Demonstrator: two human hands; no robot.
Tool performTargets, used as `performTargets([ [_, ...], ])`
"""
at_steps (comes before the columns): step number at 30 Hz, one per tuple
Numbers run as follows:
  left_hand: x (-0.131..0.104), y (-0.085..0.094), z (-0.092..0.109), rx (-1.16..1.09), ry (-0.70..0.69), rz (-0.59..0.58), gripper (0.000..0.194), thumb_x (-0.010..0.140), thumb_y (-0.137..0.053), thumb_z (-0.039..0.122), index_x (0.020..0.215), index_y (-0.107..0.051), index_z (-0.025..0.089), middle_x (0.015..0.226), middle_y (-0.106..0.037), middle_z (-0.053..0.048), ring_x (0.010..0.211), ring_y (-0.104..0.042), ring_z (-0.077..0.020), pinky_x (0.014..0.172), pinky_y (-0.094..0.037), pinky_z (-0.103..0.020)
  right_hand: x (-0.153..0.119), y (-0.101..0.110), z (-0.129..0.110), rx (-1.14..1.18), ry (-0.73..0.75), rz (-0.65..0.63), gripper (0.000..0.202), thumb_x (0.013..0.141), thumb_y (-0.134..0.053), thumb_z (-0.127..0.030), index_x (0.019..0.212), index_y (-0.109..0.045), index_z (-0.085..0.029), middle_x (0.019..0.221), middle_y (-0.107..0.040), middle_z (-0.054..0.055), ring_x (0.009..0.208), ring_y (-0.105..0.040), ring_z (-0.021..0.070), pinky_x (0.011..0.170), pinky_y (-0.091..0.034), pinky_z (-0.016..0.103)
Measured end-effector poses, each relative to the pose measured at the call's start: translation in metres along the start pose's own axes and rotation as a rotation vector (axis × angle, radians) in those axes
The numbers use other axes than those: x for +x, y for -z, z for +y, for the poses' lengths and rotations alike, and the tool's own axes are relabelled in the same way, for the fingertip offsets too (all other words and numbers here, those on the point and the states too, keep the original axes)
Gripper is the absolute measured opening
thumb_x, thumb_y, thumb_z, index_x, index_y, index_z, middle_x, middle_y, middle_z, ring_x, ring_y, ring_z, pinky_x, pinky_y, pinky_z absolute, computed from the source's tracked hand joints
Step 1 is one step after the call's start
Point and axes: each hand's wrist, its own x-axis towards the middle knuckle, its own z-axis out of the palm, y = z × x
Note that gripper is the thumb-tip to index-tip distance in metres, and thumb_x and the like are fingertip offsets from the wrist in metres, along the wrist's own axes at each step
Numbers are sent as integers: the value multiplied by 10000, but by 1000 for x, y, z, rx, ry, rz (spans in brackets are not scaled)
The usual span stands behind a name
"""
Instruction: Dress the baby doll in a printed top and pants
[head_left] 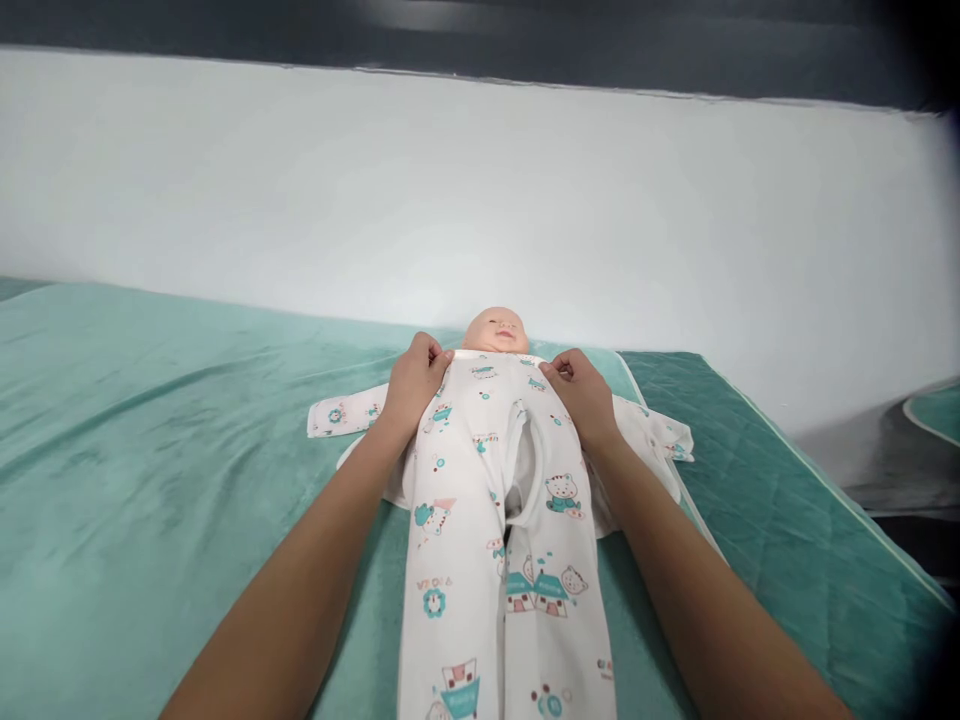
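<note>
White baby pants (457, 500) printed with bears, houses and teal shapes hang or lie lengthwise toward me, with an open slit at the crotch. My left hand (420, 375) pinches the waistband at its left corner, and my right hand (577, 390) pinches the right corner. The waistband is stretched between them, just below the chin of a baby doll (496, 328). Only the doll's head shows; its body is hidden behind the pants. A matching white top (649, 437) spreads out on both sides beneath, its sleeves pointing outward.
A light teal blanket (150, 450) with wrinkles covers the surface. To the right a darker green quilted mat (787, 520) with a pale edge reaches the bed's side. A white wall (480, 190) rises behind the doll, with a dark band (480, 40) above it.
</note>
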Motion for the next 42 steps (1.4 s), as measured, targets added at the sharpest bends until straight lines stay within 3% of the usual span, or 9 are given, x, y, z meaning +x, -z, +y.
performTargets([
  [5,-3,-1,0,-37,-49,-57,138,857,-571,288,788,-469,226,692,-558,32,676,-528,-155,664,-378,-290,-3,-1,3,128,47,-52,199,848,-555,-443,868,-632,-261,869,-712,10,800,-624,204,697,-431,311],
  [11,-1,0,-2,-106,-131,-101,52,841,-568,270,845,-575,219,903,-656,-23,897,-612,-184,819,-462,-315,-6,2,3,112,156,-154,285,930,-468,-414,1081,-695,-332,1098,-723,-11,988,-632,221,856,-459,355],
  [15,-2,1,-2,-89,-142,-125,127,859,-545,306,911,-618,216,1021,-675,-51,1010,-613,-211,915,-452,-351,-6,4,3,118,168,-194,312,949,-455,-416,1152,-685,-358,1132,-716,-18,1041,-626,223,920,-451,371],
  [23,-9,8,2,-155,-40,-209,264,876,-545,481,817,-565,225,1003,-711,-5,903,-622,-187,800,-438,-301,-6,5,3,97,160,-229,332,953,-437,-436,1154,-682,-334,1142,-717,2,1040,-626,234,896,-464,370],
  [26,-8,7,1,-96,-36,-159,221,890,-531,424,800,-515,222,897,-685,-2,814,-593,-175,734,-416,-292,-7,6,3,108,149,-215,316,944,-458,-446,1123,-686,-321,1064,-728,5,975,-633,221,867,-468,356],
  [30,-4,5,-1,7,11,-9,164,889,-516,336,788,-444,228,752,-593,8,718,-538,-172,672,-385,-294,-9,8,1,140,159,-218,322,943,-456,-445,1130,-683,-315,1096,-721,6,989,-629,214,876,-466,356],
  [33,-3,4,-1,40,33,22,166,884,-512,317,772,-426,231,712,-566,13,692,-523,-171,658,-381,-294,-11,8,0,156,154,-228,330,942,-454,-440,1140,-685,-313,1120,-720,6,1009,-630,216,899,-465,367],
  [37,-4,5,-2,-40,7,-83,165,855,-556,334,760,-482,221,722,-605,17,701,-551,-161,675,-413,-282,-11,10,-2,164,145,-248,349,945,-448,-437,1169,-690,-324,1154,-719,5,1058,-627,224,923,-465,376],
  [42,-6,6,-3,-154,-93,-180,184,881,-523,339,937,-664,235,1030,-719,-20,996,-638,-199,895,-465,-309,-12,10,-1,190,135,-255,351,945,-461,-440,1179,-697,-325,1177,-716,7,1088,-626,227,944,-467,390],
])
